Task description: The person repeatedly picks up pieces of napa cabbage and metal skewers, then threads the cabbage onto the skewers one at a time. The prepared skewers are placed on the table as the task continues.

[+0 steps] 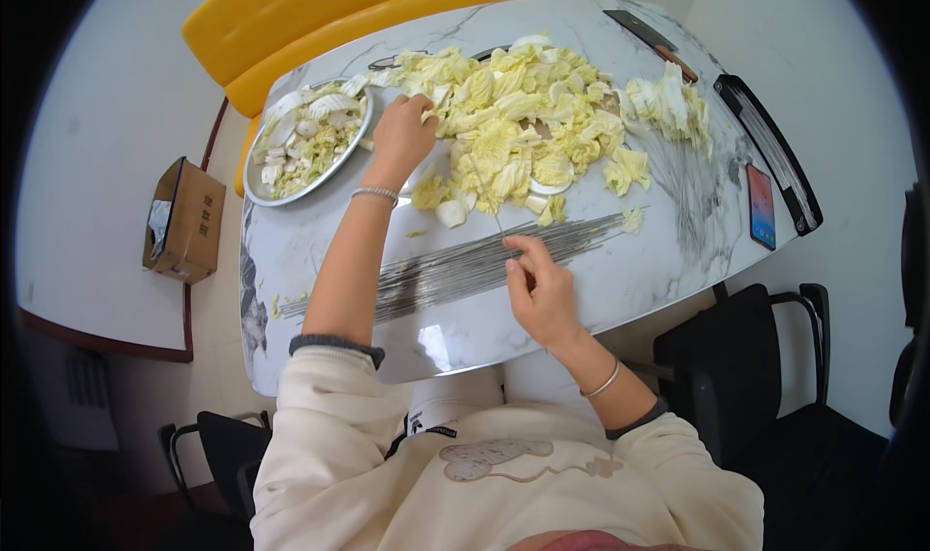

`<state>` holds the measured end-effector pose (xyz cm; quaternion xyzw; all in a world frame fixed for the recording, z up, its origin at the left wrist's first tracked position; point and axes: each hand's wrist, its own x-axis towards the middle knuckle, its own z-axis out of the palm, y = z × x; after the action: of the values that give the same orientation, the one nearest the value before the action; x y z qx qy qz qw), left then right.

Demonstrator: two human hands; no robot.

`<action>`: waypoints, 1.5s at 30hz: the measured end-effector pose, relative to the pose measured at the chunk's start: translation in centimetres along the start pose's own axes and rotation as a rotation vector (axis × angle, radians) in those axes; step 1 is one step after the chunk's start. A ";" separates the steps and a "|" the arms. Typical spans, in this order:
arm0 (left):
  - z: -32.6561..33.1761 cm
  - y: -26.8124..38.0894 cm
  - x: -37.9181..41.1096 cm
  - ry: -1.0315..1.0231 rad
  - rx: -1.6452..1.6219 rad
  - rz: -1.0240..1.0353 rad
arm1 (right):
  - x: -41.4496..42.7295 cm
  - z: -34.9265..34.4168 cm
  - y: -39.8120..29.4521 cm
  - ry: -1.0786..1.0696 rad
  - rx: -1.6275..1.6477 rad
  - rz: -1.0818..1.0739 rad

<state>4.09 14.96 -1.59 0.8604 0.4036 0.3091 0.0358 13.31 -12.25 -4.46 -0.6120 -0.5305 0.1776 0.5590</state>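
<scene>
My right hand (541,289) pinches a thin metal skewer (488,191) between thumb and forefinger. The skewer points up and away over the near edge of a pile of yellow-white napa cabbage pieces (501,151). At the pile's left side is my left hand (403,137), its fingers curled in against the leaves; whether they grip a piece is hidden. A long bundle of loose metal skewers (450,278) lies across the table between my arms. To the right, skewers threaded with cabbage (668,107) lie together, their bare shafts (683,195) fanned towards me.
Left on the marble-patterned table (436,351) stands a round metal tray (290,200) of cut cabbage. A cleaver (650,38), a black-framed strip-like object (774,158) and a phone (761,206) lie at right. Around are a yellow sofa (349,24), cardboard box (196,224) and black chair (719,369).
</scene>
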 end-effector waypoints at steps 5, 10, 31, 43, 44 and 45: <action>3.5 1.0 4.7 -0.041 0.400 -0.007 | 0.1 0.0 0.1 0.040 -0.084 -0.073; 3.7 0.1 7.1 -0.277 0.476 -0.259 | 0.2 0.2 0.5 0.065 -0.062 -0.098; 2.5 -1.0 5.6 -0.244 0.134 -0.353 | 0.1 0.4 0.9 0.076 0.010 -0.020; 2.6 -1.0 6.3 -0.317 0.524 -0.100 | 0.3 0.7 1.0 0.055 -0.043 -0.051; 2.9 -1.2 6.4 -0.313 0.533 -0.086 | 0.3 0.8 1.0 0.053 -0.038 -0.049; 2.8 -0.9 6.7 -0.362 0.477 -0.193 | 0.3 0.7 1.0 0.054 -0.039 -0.044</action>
<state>8.29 20.95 -0.76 0.8433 0.5316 0.0427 -0.0664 13.27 -11.45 -5.41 -0.6155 -0.5321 0.1383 0.5647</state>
